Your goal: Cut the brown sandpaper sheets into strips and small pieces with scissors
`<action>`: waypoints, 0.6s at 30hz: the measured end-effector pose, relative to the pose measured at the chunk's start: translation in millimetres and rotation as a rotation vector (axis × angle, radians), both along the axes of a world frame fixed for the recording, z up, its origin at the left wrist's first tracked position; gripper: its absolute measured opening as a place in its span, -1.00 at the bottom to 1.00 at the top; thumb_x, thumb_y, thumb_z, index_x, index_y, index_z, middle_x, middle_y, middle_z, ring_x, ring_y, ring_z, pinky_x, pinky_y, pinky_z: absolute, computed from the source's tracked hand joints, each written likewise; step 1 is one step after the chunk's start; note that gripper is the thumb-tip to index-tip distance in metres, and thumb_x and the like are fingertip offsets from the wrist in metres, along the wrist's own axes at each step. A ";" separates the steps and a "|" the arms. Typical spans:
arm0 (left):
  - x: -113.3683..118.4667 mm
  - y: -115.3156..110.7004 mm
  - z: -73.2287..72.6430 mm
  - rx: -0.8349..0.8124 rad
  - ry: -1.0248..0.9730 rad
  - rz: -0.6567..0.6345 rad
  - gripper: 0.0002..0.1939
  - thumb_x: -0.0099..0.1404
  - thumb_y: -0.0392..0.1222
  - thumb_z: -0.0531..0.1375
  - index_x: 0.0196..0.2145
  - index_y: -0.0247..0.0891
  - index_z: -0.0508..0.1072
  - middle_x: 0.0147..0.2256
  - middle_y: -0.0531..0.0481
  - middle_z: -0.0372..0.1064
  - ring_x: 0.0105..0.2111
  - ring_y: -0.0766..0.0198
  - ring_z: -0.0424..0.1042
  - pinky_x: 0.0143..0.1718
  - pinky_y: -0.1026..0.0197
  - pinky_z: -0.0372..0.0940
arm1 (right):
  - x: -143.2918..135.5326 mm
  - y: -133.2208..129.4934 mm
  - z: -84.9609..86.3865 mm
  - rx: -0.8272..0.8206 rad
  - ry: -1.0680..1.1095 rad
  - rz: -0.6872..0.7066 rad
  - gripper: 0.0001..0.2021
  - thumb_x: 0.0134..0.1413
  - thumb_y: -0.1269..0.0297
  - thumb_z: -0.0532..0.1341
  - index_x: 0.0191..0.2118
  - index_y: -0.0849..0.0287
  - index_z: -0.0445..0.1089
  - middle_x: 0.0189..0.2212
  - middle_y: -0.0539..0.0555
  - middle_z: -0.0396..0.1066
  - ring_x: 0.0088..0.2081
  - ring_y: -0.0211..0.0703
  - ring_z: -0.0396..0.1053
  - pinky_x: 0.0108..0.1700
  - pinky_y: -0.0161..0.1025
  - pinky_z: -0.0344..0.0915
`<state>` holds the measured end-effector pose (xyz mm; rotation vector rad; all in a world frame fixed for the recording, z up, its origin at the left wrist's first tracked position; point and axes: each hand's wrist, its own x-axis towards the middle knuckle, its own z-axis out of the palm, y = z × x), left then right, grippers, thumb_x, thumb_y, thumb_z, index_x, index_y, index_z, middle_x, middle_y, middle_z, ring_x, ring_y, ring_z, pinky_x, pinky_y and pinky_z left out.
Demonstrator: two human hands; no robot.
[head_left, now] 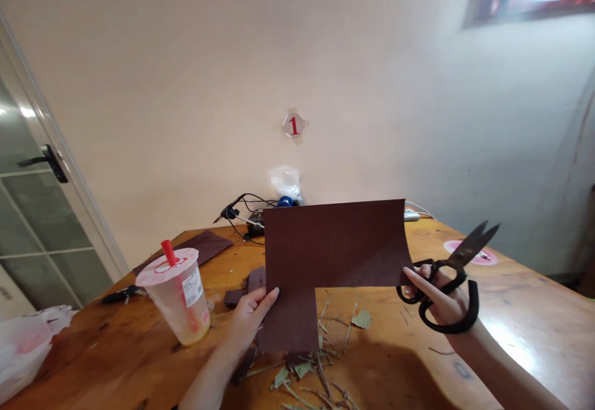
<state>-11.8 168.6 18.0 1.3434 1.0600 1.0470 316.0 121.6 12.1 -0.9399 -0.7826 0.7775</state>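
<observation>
"Where's the sheet [334, 243]?"
"Raised before the far edge of the tabletop [130, 348]; left hand [251, 311] and right hand [441, 298] pinch it, scissors [457, 261] in the right."
"Checking the cut, likely; snipping needs blades [475, 244] turned inward."

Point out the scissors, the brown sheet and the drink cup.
Scissors [459, 257], head view: metal near the pivot.
Brown sheet [325, 250], head view: wide upper part.
Drink cup [173, 298], head view: side wall.
</observation>
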 end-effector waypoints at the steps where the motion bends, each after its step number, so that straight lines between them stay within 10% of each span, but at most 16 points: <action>1: 0.6 -0.5 -0.8 -0.005 -0.010 -0.017 -0.35 -0.20 0.39 0.36 -0.43 -0.29 0.55 -0.48 -0.04 0.50 -0.44 0.15 0.44 -0.37 0.19 0.34 | 0.6 -0.4 -0.3 0.009 -0.001 -0.001 -0.41 -0.64 0.03 0.56 -0.59 0.11 0.16 -0.69 -0.06 0.29 -0.67 -0.17 0.32 -0.62 -0.26 0.27; 12: -2.6 -12.5 15.3 0.079 0.323 -0.161 -0.38 -0.09 0.46 0.24 -0.61 -0.25 0.46 -0.70 0.13 0.16 -0.67 0.37 0.14 -0.62 0.30 0.01 | 9.2 -6.2 13.3 0.104 -0.067 -0.006 -0.43 -0.52 0.08 0.56 -0.58 0.12 0.12 -0.71 -0.13 0.18 -0.70 -0.33 0.19 -0.63 -0.32 0.20; 18: -18.7 -24.7 19.0 0.080 0.409 -0.133 -0.36 0.04 0.51 0.07 -0.55 -0.19 0.38 -0.60 0.03 0.34 -0.55 0.23 0.31 -0.48 0.22 0.21 | 3.2 -9.1 19.2 0.092 -0.055 -0.005 -0.44 -0.53 0.07 0.56 -0.61 0.15 0.14 -0.69 -0.11 0.20 -0.72 -0.33 0.21 -0.67 -0.36 0.17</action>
